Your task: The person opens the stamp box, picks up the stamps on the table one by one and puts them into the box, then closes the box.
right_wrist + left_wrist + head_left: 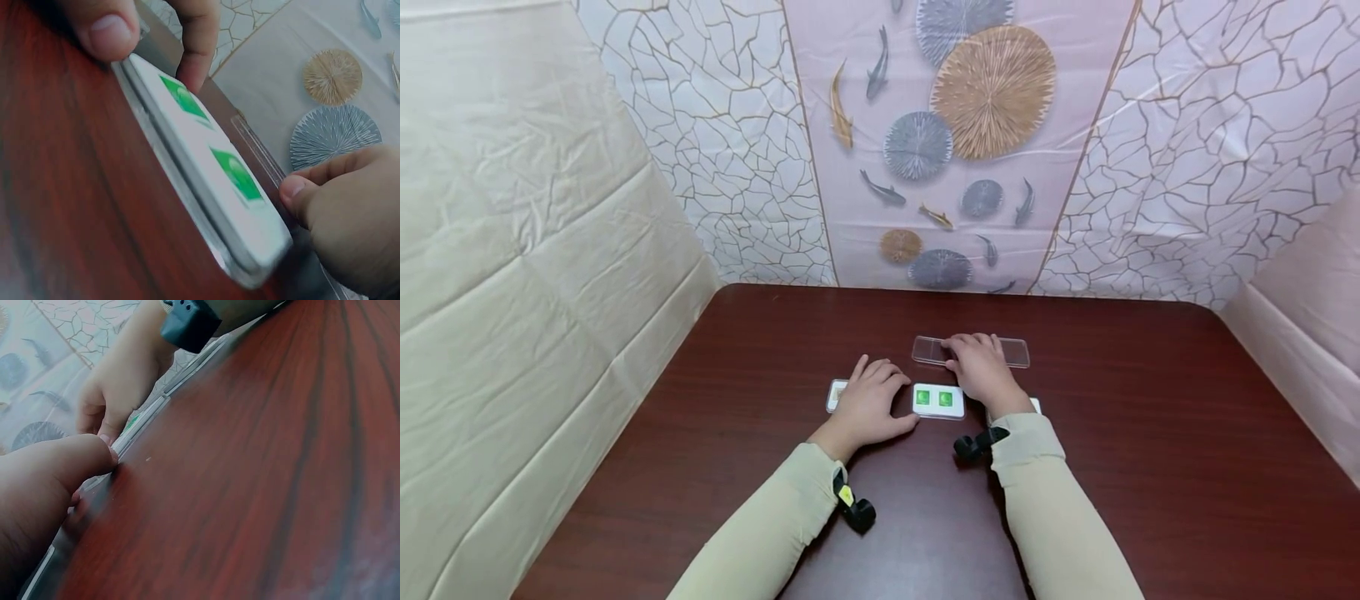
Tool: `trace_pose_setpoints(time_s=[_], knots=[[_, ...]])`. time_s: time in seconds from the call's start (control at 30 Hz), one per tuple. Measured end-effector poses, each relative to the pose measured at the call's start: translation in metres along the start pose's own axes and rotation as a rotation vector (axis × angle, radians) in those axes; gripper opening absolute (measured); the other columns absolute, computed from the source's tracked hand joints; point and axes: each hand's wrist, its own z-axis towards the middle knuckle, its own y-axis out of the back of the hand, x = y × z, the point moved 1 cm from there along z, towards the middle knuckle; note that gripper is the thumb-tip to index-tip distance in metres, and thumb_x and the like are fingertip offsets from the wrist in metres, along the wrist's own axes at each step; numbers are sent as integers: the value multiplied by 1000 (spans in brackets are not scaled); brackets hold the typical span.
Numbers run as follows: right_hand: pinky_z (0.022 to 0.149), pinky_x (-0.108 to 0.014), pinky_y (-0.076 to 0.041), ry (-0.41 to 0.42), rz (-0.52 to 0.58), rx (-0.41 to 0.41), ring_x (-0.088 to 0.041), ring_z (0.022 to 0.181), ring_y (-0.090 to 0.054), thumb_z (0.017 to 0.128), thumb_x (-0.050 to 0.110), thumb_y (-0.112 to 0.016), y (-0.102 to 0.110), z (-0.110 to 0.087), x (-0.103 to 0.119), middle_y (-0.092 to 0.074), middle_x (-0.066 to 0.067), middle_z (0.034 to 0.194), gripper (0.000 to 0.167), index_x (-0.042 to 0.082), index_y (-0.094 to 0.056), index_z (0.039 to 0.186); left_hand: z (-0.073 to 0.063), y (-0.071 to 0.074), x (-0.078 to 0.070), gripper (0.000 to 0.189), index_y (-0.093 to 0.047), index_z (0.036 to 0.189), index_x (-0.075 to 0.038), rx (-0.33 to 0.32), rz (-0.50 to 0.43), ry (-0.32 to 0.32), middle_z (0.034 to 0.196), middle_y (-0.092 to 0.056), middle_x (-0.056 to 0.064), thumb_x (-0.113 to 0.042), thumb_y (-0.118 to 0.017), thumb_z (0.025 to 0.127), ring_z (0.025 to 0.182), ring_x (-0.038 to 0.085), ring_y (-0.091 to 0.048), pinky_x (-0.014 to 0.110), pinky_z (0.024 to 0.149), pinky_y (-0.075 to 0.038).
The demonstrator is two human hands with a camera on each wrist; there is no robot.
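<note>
A small white case with two green square pictures (938,401) lies flat on the table, a clear plastic edge (187,206) running along its near side. At its left end, my left hand (868,404) has the thumb at the near corner and the index finger at the far corner, holding that end. Behind the case lies a long clear plastic box (1013,353). My right hand (983,368) reaches over its middle and grips it, the thumb (294,190) at its near edge. The part of the clear box under the palm is hidden.
Another white case (835,395) sticks out from behind my left hand. A further one (1036,405) is mostly covered by my right wrist. The dark red table (1150,467) meets a patterned cloth wall (752,150) at the back.
</note>
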Motion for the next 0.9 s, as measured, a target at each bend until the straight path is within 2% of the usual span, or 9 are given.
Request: trace_pose_setpoints(time_s=[0.1,0.33,0.6,0.83,0.9], knots=[[118,-64,-12,32,-7,8,-42,138,-39,102,20,-59,3,-5,-1,-55,-15,144,38,10,-60,139,1,-1,0,56,-67,124,-19,-3,-8,10,127,-60,-2,-58,-66,84,137,22,-44,50,122,-16],[118,-57,-22,135,-64,41,-38,133,-46,102,20,-59,10,-17,0,-60,-14,138,36,10,-62,137,2,-4,-1,54,-68,122,-20,-17,-19,14,125,-60,-3,-58,-68,83,136,20,-46,50,122,-18],[119,-58,-20,171,6,110,-41,139,-40,102,19,-59,16,-31,3,-57,-17,139,35,10,-61,137,1,-3,0,55,-68,119,-20,-27,-32,30,124,-61,-3,-59,-69,81,131,19,-49,51,121,-19],[107,-56,-39,222,24,113,-39,128,-48,102,16,-60,20,-44,8,-59,-17,134,34,11,-63,135,3,-2,-1,57,-62,121,-18,-17,-43,48,124,-62,-2,-59,-70,81,133,20,-49,51,121,-20],[106,-54,-41,241,25,115,-38,125,-50,102,15,-59,21,-47,9,-59,-17,132,33,10,-63,134,3,-2,-1,58,-61,122,-18,-10,-39,51,125,-61,-3,-59,-69,81,133,19,-48,50,121,-19]])
